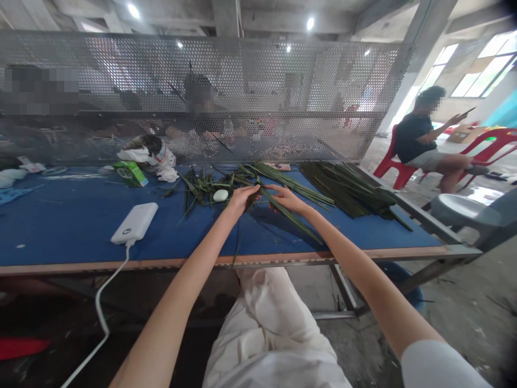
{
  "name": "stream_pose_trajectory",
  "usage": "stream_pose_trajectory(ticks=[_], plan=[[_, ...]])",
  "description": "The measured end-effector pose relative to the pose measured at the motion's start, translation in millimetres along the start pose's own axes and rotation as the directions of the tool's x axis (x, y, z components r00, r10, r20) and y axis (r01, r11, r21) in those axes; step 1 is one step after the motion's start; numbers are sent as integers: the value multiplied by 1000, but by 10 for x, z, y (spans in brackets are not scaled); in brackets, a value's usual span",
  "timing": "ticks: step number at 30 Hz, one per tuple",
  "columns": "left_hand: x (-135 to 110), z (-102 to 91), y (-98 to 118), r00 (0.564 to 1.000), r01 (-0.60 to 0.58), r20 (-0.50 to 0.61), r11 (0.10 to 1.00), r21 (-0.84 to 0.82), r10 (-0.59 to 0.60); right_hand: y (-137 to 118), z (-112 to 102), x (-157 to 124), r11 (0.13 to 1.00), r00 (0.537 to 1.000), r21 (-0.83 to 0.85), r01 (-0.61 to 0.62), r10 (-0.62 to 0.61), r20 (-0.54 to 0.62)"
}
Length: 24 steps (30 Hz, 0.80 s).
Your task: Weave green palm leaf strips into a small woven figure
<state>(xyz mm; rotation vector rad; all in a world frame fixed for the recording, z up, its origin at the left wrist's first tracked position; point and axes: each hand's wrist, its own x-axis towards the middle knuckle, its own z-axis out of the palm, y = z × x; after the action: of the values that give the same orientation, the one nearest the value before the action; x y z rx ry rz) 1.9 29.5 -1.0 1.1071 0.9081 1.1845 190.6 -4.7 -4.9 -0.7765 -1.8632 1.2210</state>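
Spanning the view, a blue-topped bench [81, 226] has a perforated metal screen [242, 75] along its far edge. Long, narrow, ribbed palm leaves [347, 188] lie heaped toward the bench's right end, with shorter pieces [202, 188] strewn left of them. Mid-bench, the left hand [242, 199] has a closed grip on leaf strips [254, 186], the right hand [287, 198] a closed grip on one long blade [293, 214]. A smooth white oval [220, 195] sits just beside them.

Workshop, blue workbench [68, 231], perforated metal screen [258, 75]
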Motion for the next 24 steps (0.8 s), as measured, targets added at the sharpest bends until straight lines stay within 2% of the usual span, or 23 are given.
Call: stream_pose_trajectory(ticks=[8, 11, 18, 24], plan=[[-23, 25, -53, 985, 40, 168, 999, -11, -38, 76, 42, 26, 999, 987, -1, -44, 43, -157], [-23, 27, -42, 988, 27, 153, 1000, 2, -27, 57, 39, 13, 999, 984, -8, -44, 42, -171], [-63, 47, 5, 999, -20, 38, 1000, -5, 20, 32, 23, 39, 998, 992, 25, -60, 62, -109], [-62, 44, 4, 998, -35, 45, 999, -1, 35, -34, 45, 2, 994, 989, 51, -97, 102, -110]])
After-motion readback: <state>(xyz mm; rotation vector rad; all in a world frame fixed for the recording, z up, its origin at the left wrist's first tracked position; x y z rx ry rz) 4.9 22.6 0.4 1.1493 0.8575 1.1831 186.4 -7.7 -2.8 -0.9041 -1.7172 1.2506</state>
